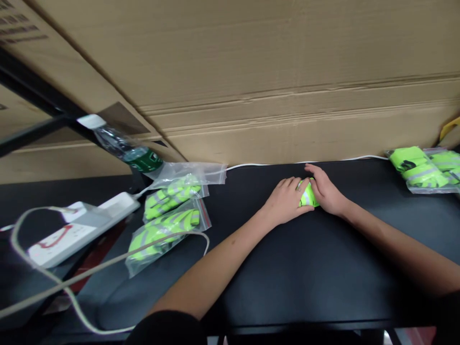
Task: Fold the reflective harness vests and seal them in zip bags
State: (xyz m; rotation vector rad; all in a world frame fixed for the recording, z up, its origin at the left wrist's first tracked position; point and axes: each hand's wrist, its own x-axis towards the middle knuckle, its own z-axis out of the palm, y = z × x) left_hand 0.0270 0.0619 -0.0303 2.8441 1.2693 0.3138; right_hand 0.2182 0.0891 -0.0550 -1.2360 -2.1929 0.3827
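A small folded bundle of neon yellow-green fabric with a silver band, like a reflective vest (308, 195), lies on the black tabletop (273, 278). My left hand (285, 201) covers its left side, with the fingers curled over the top and the thumb along the near edge. Against the right side presses my right hand (329, 194), its thumb touching the fabric and its fingers reaching beyond the far edge. Between them the two hands squeeze the bundle, and much of it is hidden under them.
Bagged reflective vests lie at left (163, 232) and at far right (419, 167). A plastic bottle (125, 148) leans near a black frame bar. A white power strip (86, 230) and a looping cable (108, 262) occupy the left. Large cardboard (269, 62) stands along the back.
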